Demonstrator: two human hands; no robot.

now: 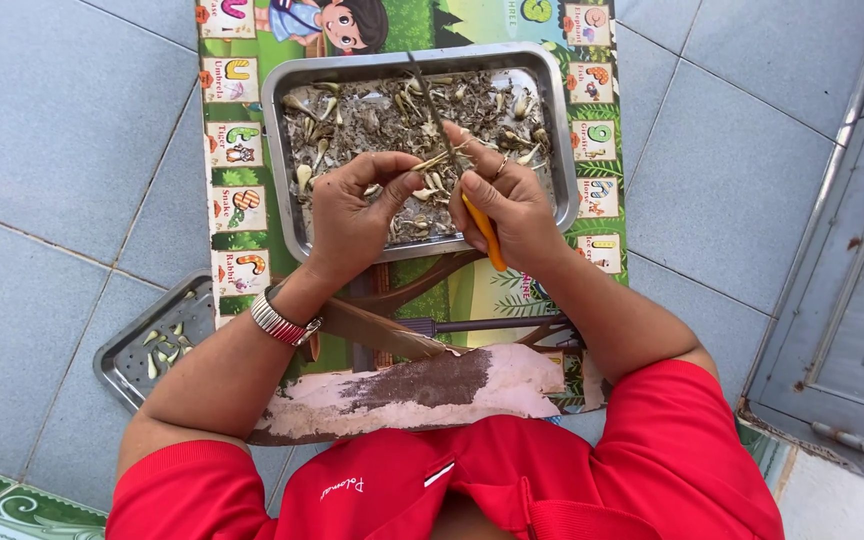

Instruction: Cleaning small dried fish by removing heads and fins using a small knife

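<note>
Over the tray (274,110), the left hand (352,215) pinches a clove (430,162) while the right hand (512,205) grips a knife (484,232); a slip could nick the left fingers (392,185).

The floor (62,150) is laid with large pale blue-grey square tiles, their thin grout lines running on a slant across the view. Even daylight falls over it — soft, with no hard shadows. Along the right edge stands a grey-painted metal door (857,300), its paint chipped and flecked with rust near the bottom. At the lower left corner a strip of green patterned border tile (7,505) shows — curling white scrolls on green.
</note>
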